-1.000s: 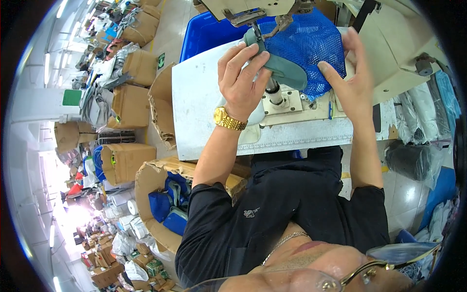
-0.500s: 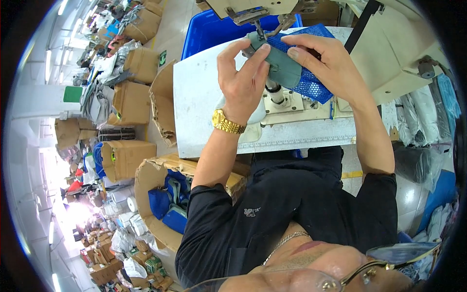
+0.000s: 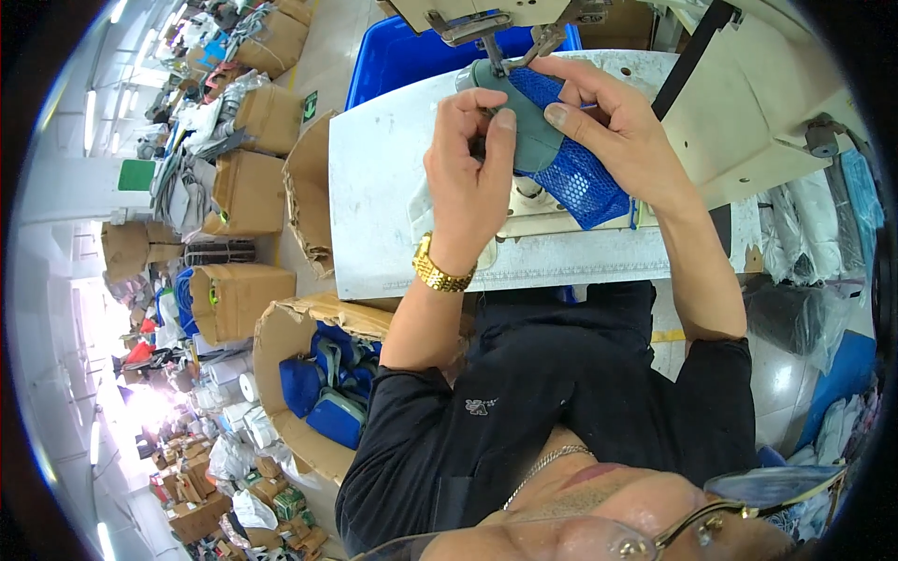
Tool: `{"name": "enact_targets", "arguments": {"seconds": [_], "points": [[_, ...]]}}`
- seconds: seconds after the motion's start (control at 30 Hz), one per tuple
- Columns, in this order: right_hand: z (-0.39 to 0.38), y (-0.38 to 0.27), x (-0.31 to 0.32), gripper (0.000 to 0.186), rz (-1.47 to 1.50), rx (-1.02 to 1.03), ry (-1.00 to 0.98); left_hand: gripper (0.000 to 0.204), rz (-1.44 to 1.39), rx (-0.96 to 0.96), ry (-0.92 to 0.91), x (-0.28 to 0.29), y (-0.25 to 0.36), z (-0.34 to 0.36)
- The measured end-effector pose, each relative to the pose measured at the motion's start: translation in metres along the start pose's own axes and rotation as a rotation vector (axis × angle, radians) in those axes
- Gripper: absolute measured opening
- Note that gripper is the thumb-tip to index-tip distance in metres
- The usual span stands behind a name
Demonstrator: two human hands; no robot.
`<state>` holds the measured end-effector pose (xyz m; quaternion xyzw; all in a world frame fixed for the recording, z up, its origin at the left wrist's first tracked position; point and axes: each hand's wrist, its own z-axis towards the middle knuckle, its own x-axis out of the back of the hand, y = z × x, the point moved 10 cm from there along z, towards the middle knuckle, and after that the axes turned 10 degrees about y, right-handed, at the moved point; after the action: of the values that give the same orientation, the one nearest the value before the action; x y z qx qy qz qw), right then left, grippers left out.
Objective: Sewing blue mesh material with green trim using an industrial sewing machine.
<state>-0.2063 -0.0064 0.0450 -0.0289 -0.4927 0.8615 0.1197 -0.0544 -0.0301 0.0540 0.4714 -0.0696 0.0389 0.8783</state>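
My left hand (image 3: 468,173), with a gold watch on the wrist, curls its fingers and thumb on the left edge of a grey-green fabric piece (image 3: 538,131). This piece lies over a blue mesh fabric (image 3: 585,192) right at the presser foot (image 3: 498,64) of an industrial sewing machine (image 3: 468,21). My right hand (image 3: 625,131) grips the piece and mesh at their right side, thumb on top and fingers bent behind. The lower part of the mesh hangs toward me, over the machine's bed. The needle point is too small to make out.
The white worktable (image 3: 374,215) has a ruler along its near edge. Behind it is a blue plastic bin (image 3: 365,70). Cardboard boxes stand at the left, one holding blue fabric items (image 3: 337,411). The machine body (image 3: 730,112) rises at the right, beside plastic-wrapped rolls (image 3: 804,229).
My right hand has moved up and leftward from the mesh's right side onto the grey-green piece. The mesh has swung down toward me. My left hand has shifted slightly downward.
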Motion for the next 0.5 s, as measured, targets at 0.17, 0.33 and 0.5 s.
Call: {"name": "enact_targets", "arguments": {"seconds": [0.17,0.33,0.5], "points": [[-0.010,0.003,-0.004,0.041,0.053,-0.013,0.058,0.015,0.157,-0.153,-0.023,0.008,0.013,0.014],[-0.015,0.002,-0.006,0.044,0.085,-0.008,0.084,0.017,0.317,-0.200,-0.158,0.007,0.027,0.030],[-0.021,0.005,-0.016,0.049,0.144,-0.039,0.124,0.020,0.192,-0.127,-0.321,0.007,0.001,0.049]]}}
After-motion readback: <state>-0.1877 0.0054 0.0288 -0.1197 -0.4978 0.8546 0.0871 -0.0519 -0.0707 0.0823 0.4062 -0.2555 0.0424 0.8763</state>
